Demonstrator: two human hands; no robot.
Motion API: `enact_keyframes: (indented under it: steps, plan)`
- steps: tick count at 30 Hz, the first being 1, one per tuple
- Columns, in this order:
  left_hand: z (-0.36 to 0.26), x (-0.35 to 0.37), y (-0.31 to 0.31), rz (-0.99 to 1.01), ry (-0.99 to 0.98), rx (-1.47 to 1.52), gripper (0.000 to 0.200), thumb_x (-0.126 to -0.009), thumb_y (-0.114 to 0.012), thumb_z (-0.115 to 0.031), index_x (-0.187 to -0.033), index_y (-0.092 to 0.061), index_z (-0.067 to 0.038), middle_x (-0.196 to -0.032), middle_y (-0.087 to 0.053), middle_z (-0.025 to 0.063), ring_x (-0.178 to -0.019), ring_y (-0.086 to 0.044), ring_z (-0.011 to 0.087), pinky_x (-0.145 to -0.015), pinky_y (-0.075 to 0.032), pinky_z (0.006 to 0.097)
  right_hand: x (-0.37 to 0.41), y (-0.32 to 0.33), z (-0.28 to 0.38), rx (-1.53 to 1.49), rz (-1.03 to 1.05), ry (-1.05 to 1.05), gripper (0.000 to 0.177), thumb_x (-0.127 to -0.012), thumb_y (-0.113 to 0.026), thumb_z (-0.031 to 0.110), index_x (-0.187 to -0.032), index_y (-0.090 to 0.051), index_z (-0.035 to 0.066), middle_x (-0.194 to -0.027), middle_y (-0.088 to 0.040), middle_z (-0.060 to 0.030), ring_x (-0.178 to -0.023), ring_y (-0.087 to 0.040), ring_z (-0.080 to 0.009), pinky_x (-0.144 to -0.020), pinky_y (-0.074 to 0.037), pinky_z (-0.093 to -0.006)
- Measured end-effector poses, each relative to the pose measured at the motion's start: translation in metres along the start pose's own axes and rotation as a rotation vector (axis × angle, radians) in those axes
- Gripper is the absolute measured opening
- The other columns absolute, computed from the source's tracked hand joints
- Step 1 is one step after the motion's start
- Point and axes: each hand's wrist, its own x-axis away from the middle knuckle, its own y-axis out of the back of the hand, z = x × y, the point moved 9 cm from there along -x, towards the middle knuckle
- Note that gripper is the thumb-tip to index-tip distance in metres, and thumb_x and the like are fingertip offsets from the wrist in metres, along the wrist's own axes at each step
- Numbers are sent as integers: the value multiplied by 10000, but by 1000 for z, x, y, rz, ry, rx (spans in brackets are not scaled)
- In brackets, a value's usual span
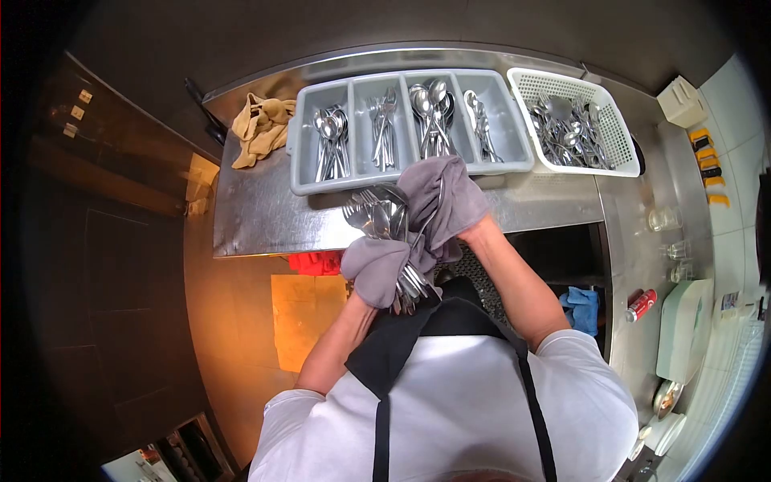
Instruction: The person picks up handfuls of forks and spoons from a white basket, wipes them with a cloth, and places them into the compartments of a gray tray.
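Note:
A grey cloth [450, 197] covers both of my hands. Wrapped in one part of it, my left hand [376, 273] grips a bunch of forks and spoons [381, 215], their heads up and their handles poking out below. My right hand [446, 201] is closed inside the other part of the cloth, beside the bunch; a thin metal utensil [428, 218] shows along its fold. The fingers of both hands are hidden. Just beyond them stands a grey cutlery tray [301, 165] with sorted spoons [331, 132], forks [385, 128], larger spoons [432, 108] and more cutlery [480, 124].
Right of the tray, a white perforated basket [622, 145] holds mixed cutlery. A tan cloth [261, 128] lies at the left end of the steel counter [257, 213]. Along the right side are a red can [642, 305], glasses [665, 218] and a blue cloth [580, 309].

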Motion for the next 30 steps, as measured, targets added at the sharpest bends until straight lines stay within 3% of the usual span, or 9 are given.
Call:
enact_keyframes:
  steps: [2, 5, 8, 11, 14, 19, 22, 26, 30]
  plan:
    - [-7, 5, 5, 31, -117, -647, 177, -817, -516, -81, -937, -629, -16, -900, -607, 154, -835, -597, 240, -742, -483, 345, 4, 6, 53, 466, 76, 64, 310, -800, -585, 183, -1062, -521, 29, -981, -593, -127, -841, -592, -278, -733, -479, -349]
    - [27, 20, 10, -82, -139, -291, 240, -831, -504, -88, -1037, -615, -34, -993, -606, 161, -929, -584, 275, -844, -461, 346, -5, 2, 117, 287, 60, 191, 201, -745, -600, 204, -743, -559, 7, -823, -579, -157, -728, -597, -324, -632, -462, -380]
    - [8, 20, 13, -199, -322, -279, 139, -853, -564, -47, -974, -631, -31, -860, -615, 100, -817, -593, 197, -726, -476, 279, -3, -7, 121, 945, 19, 494, 229, -750, -590, 209, -635, -537, 19, -794, -577, -151, -714, -592, -318, -624, -457, -386]
    - [-12, 18, 14, -220, -383, -431, 117, -850, -552, -44, -933, -633, -24, -834, -616, 107, -781, -598, 211, -698, -479, 296, -3, 28, 72, 652, -213, -80, 272, -838, -524, 257, -961, -606, 28, -955, -589, -182, -868, -574, -318, -726, -462, -383]
    - [-13, 12, 17, -261, -378, -431, 109, -844, -544, -44, -902, -634, -21, -819, -616, 115, -761, -601, 226, -681, -481, 309, 23, -16, 37, 1059, -99, 280, 354, -876, -446, 177, -1187, -495, 15, -1131, -520, -183, -1048, -483, -351, -925, -374, -394]
    - [1, 7, 24, -280, -373, -334, 127, -842, -525, -58, -895, -633, -19, -841, -621, 127, -775, -600, 246, -699, -482, 328, 22, -55, 48, 678, 224, 119, 478, -755, -527, 203, -1171, -478, -27, -1120, -521, -218, -1073, -494, -360, -933, -390, -433]
    - [14, 13, 21, -195, -269, -312, 150, -847, -516, -64, -943, -622, -18, -899, -615, 145, -831, -592, 259, -738, -474, 338, 6, -51, 61, 1134, 316, -94, 274, -759, -497, 163, -1002, -562, 56, -978, -531, -187, -909, -540, -319, -727, -461, -380]
    - [13, 20, 17, -16, -135, -482, 281, -872, -499, -116, -1128, -576, -29, -1100, -580, 164, -1038, -544, 281, -908, -433, 345, 17, -15, 103, 1005, -336, 739, 189, -780, -535, 206, -853, -634, 63, -837, -619, -130, -819, -582, -304, -749, -462, -338]
    - [3, 25, 26, -118, -184, -554, 226, -852, -499, -105, -1037, -608, -32, -996, -602, 156, -942, -572, 287, -834, -456, 351, -3, -8, 81, 652, -163, 275, 215, -739, -573, 215, -818, -611, 19, -829, -594, -174, -913, -552, -312, -835, -428, -373]
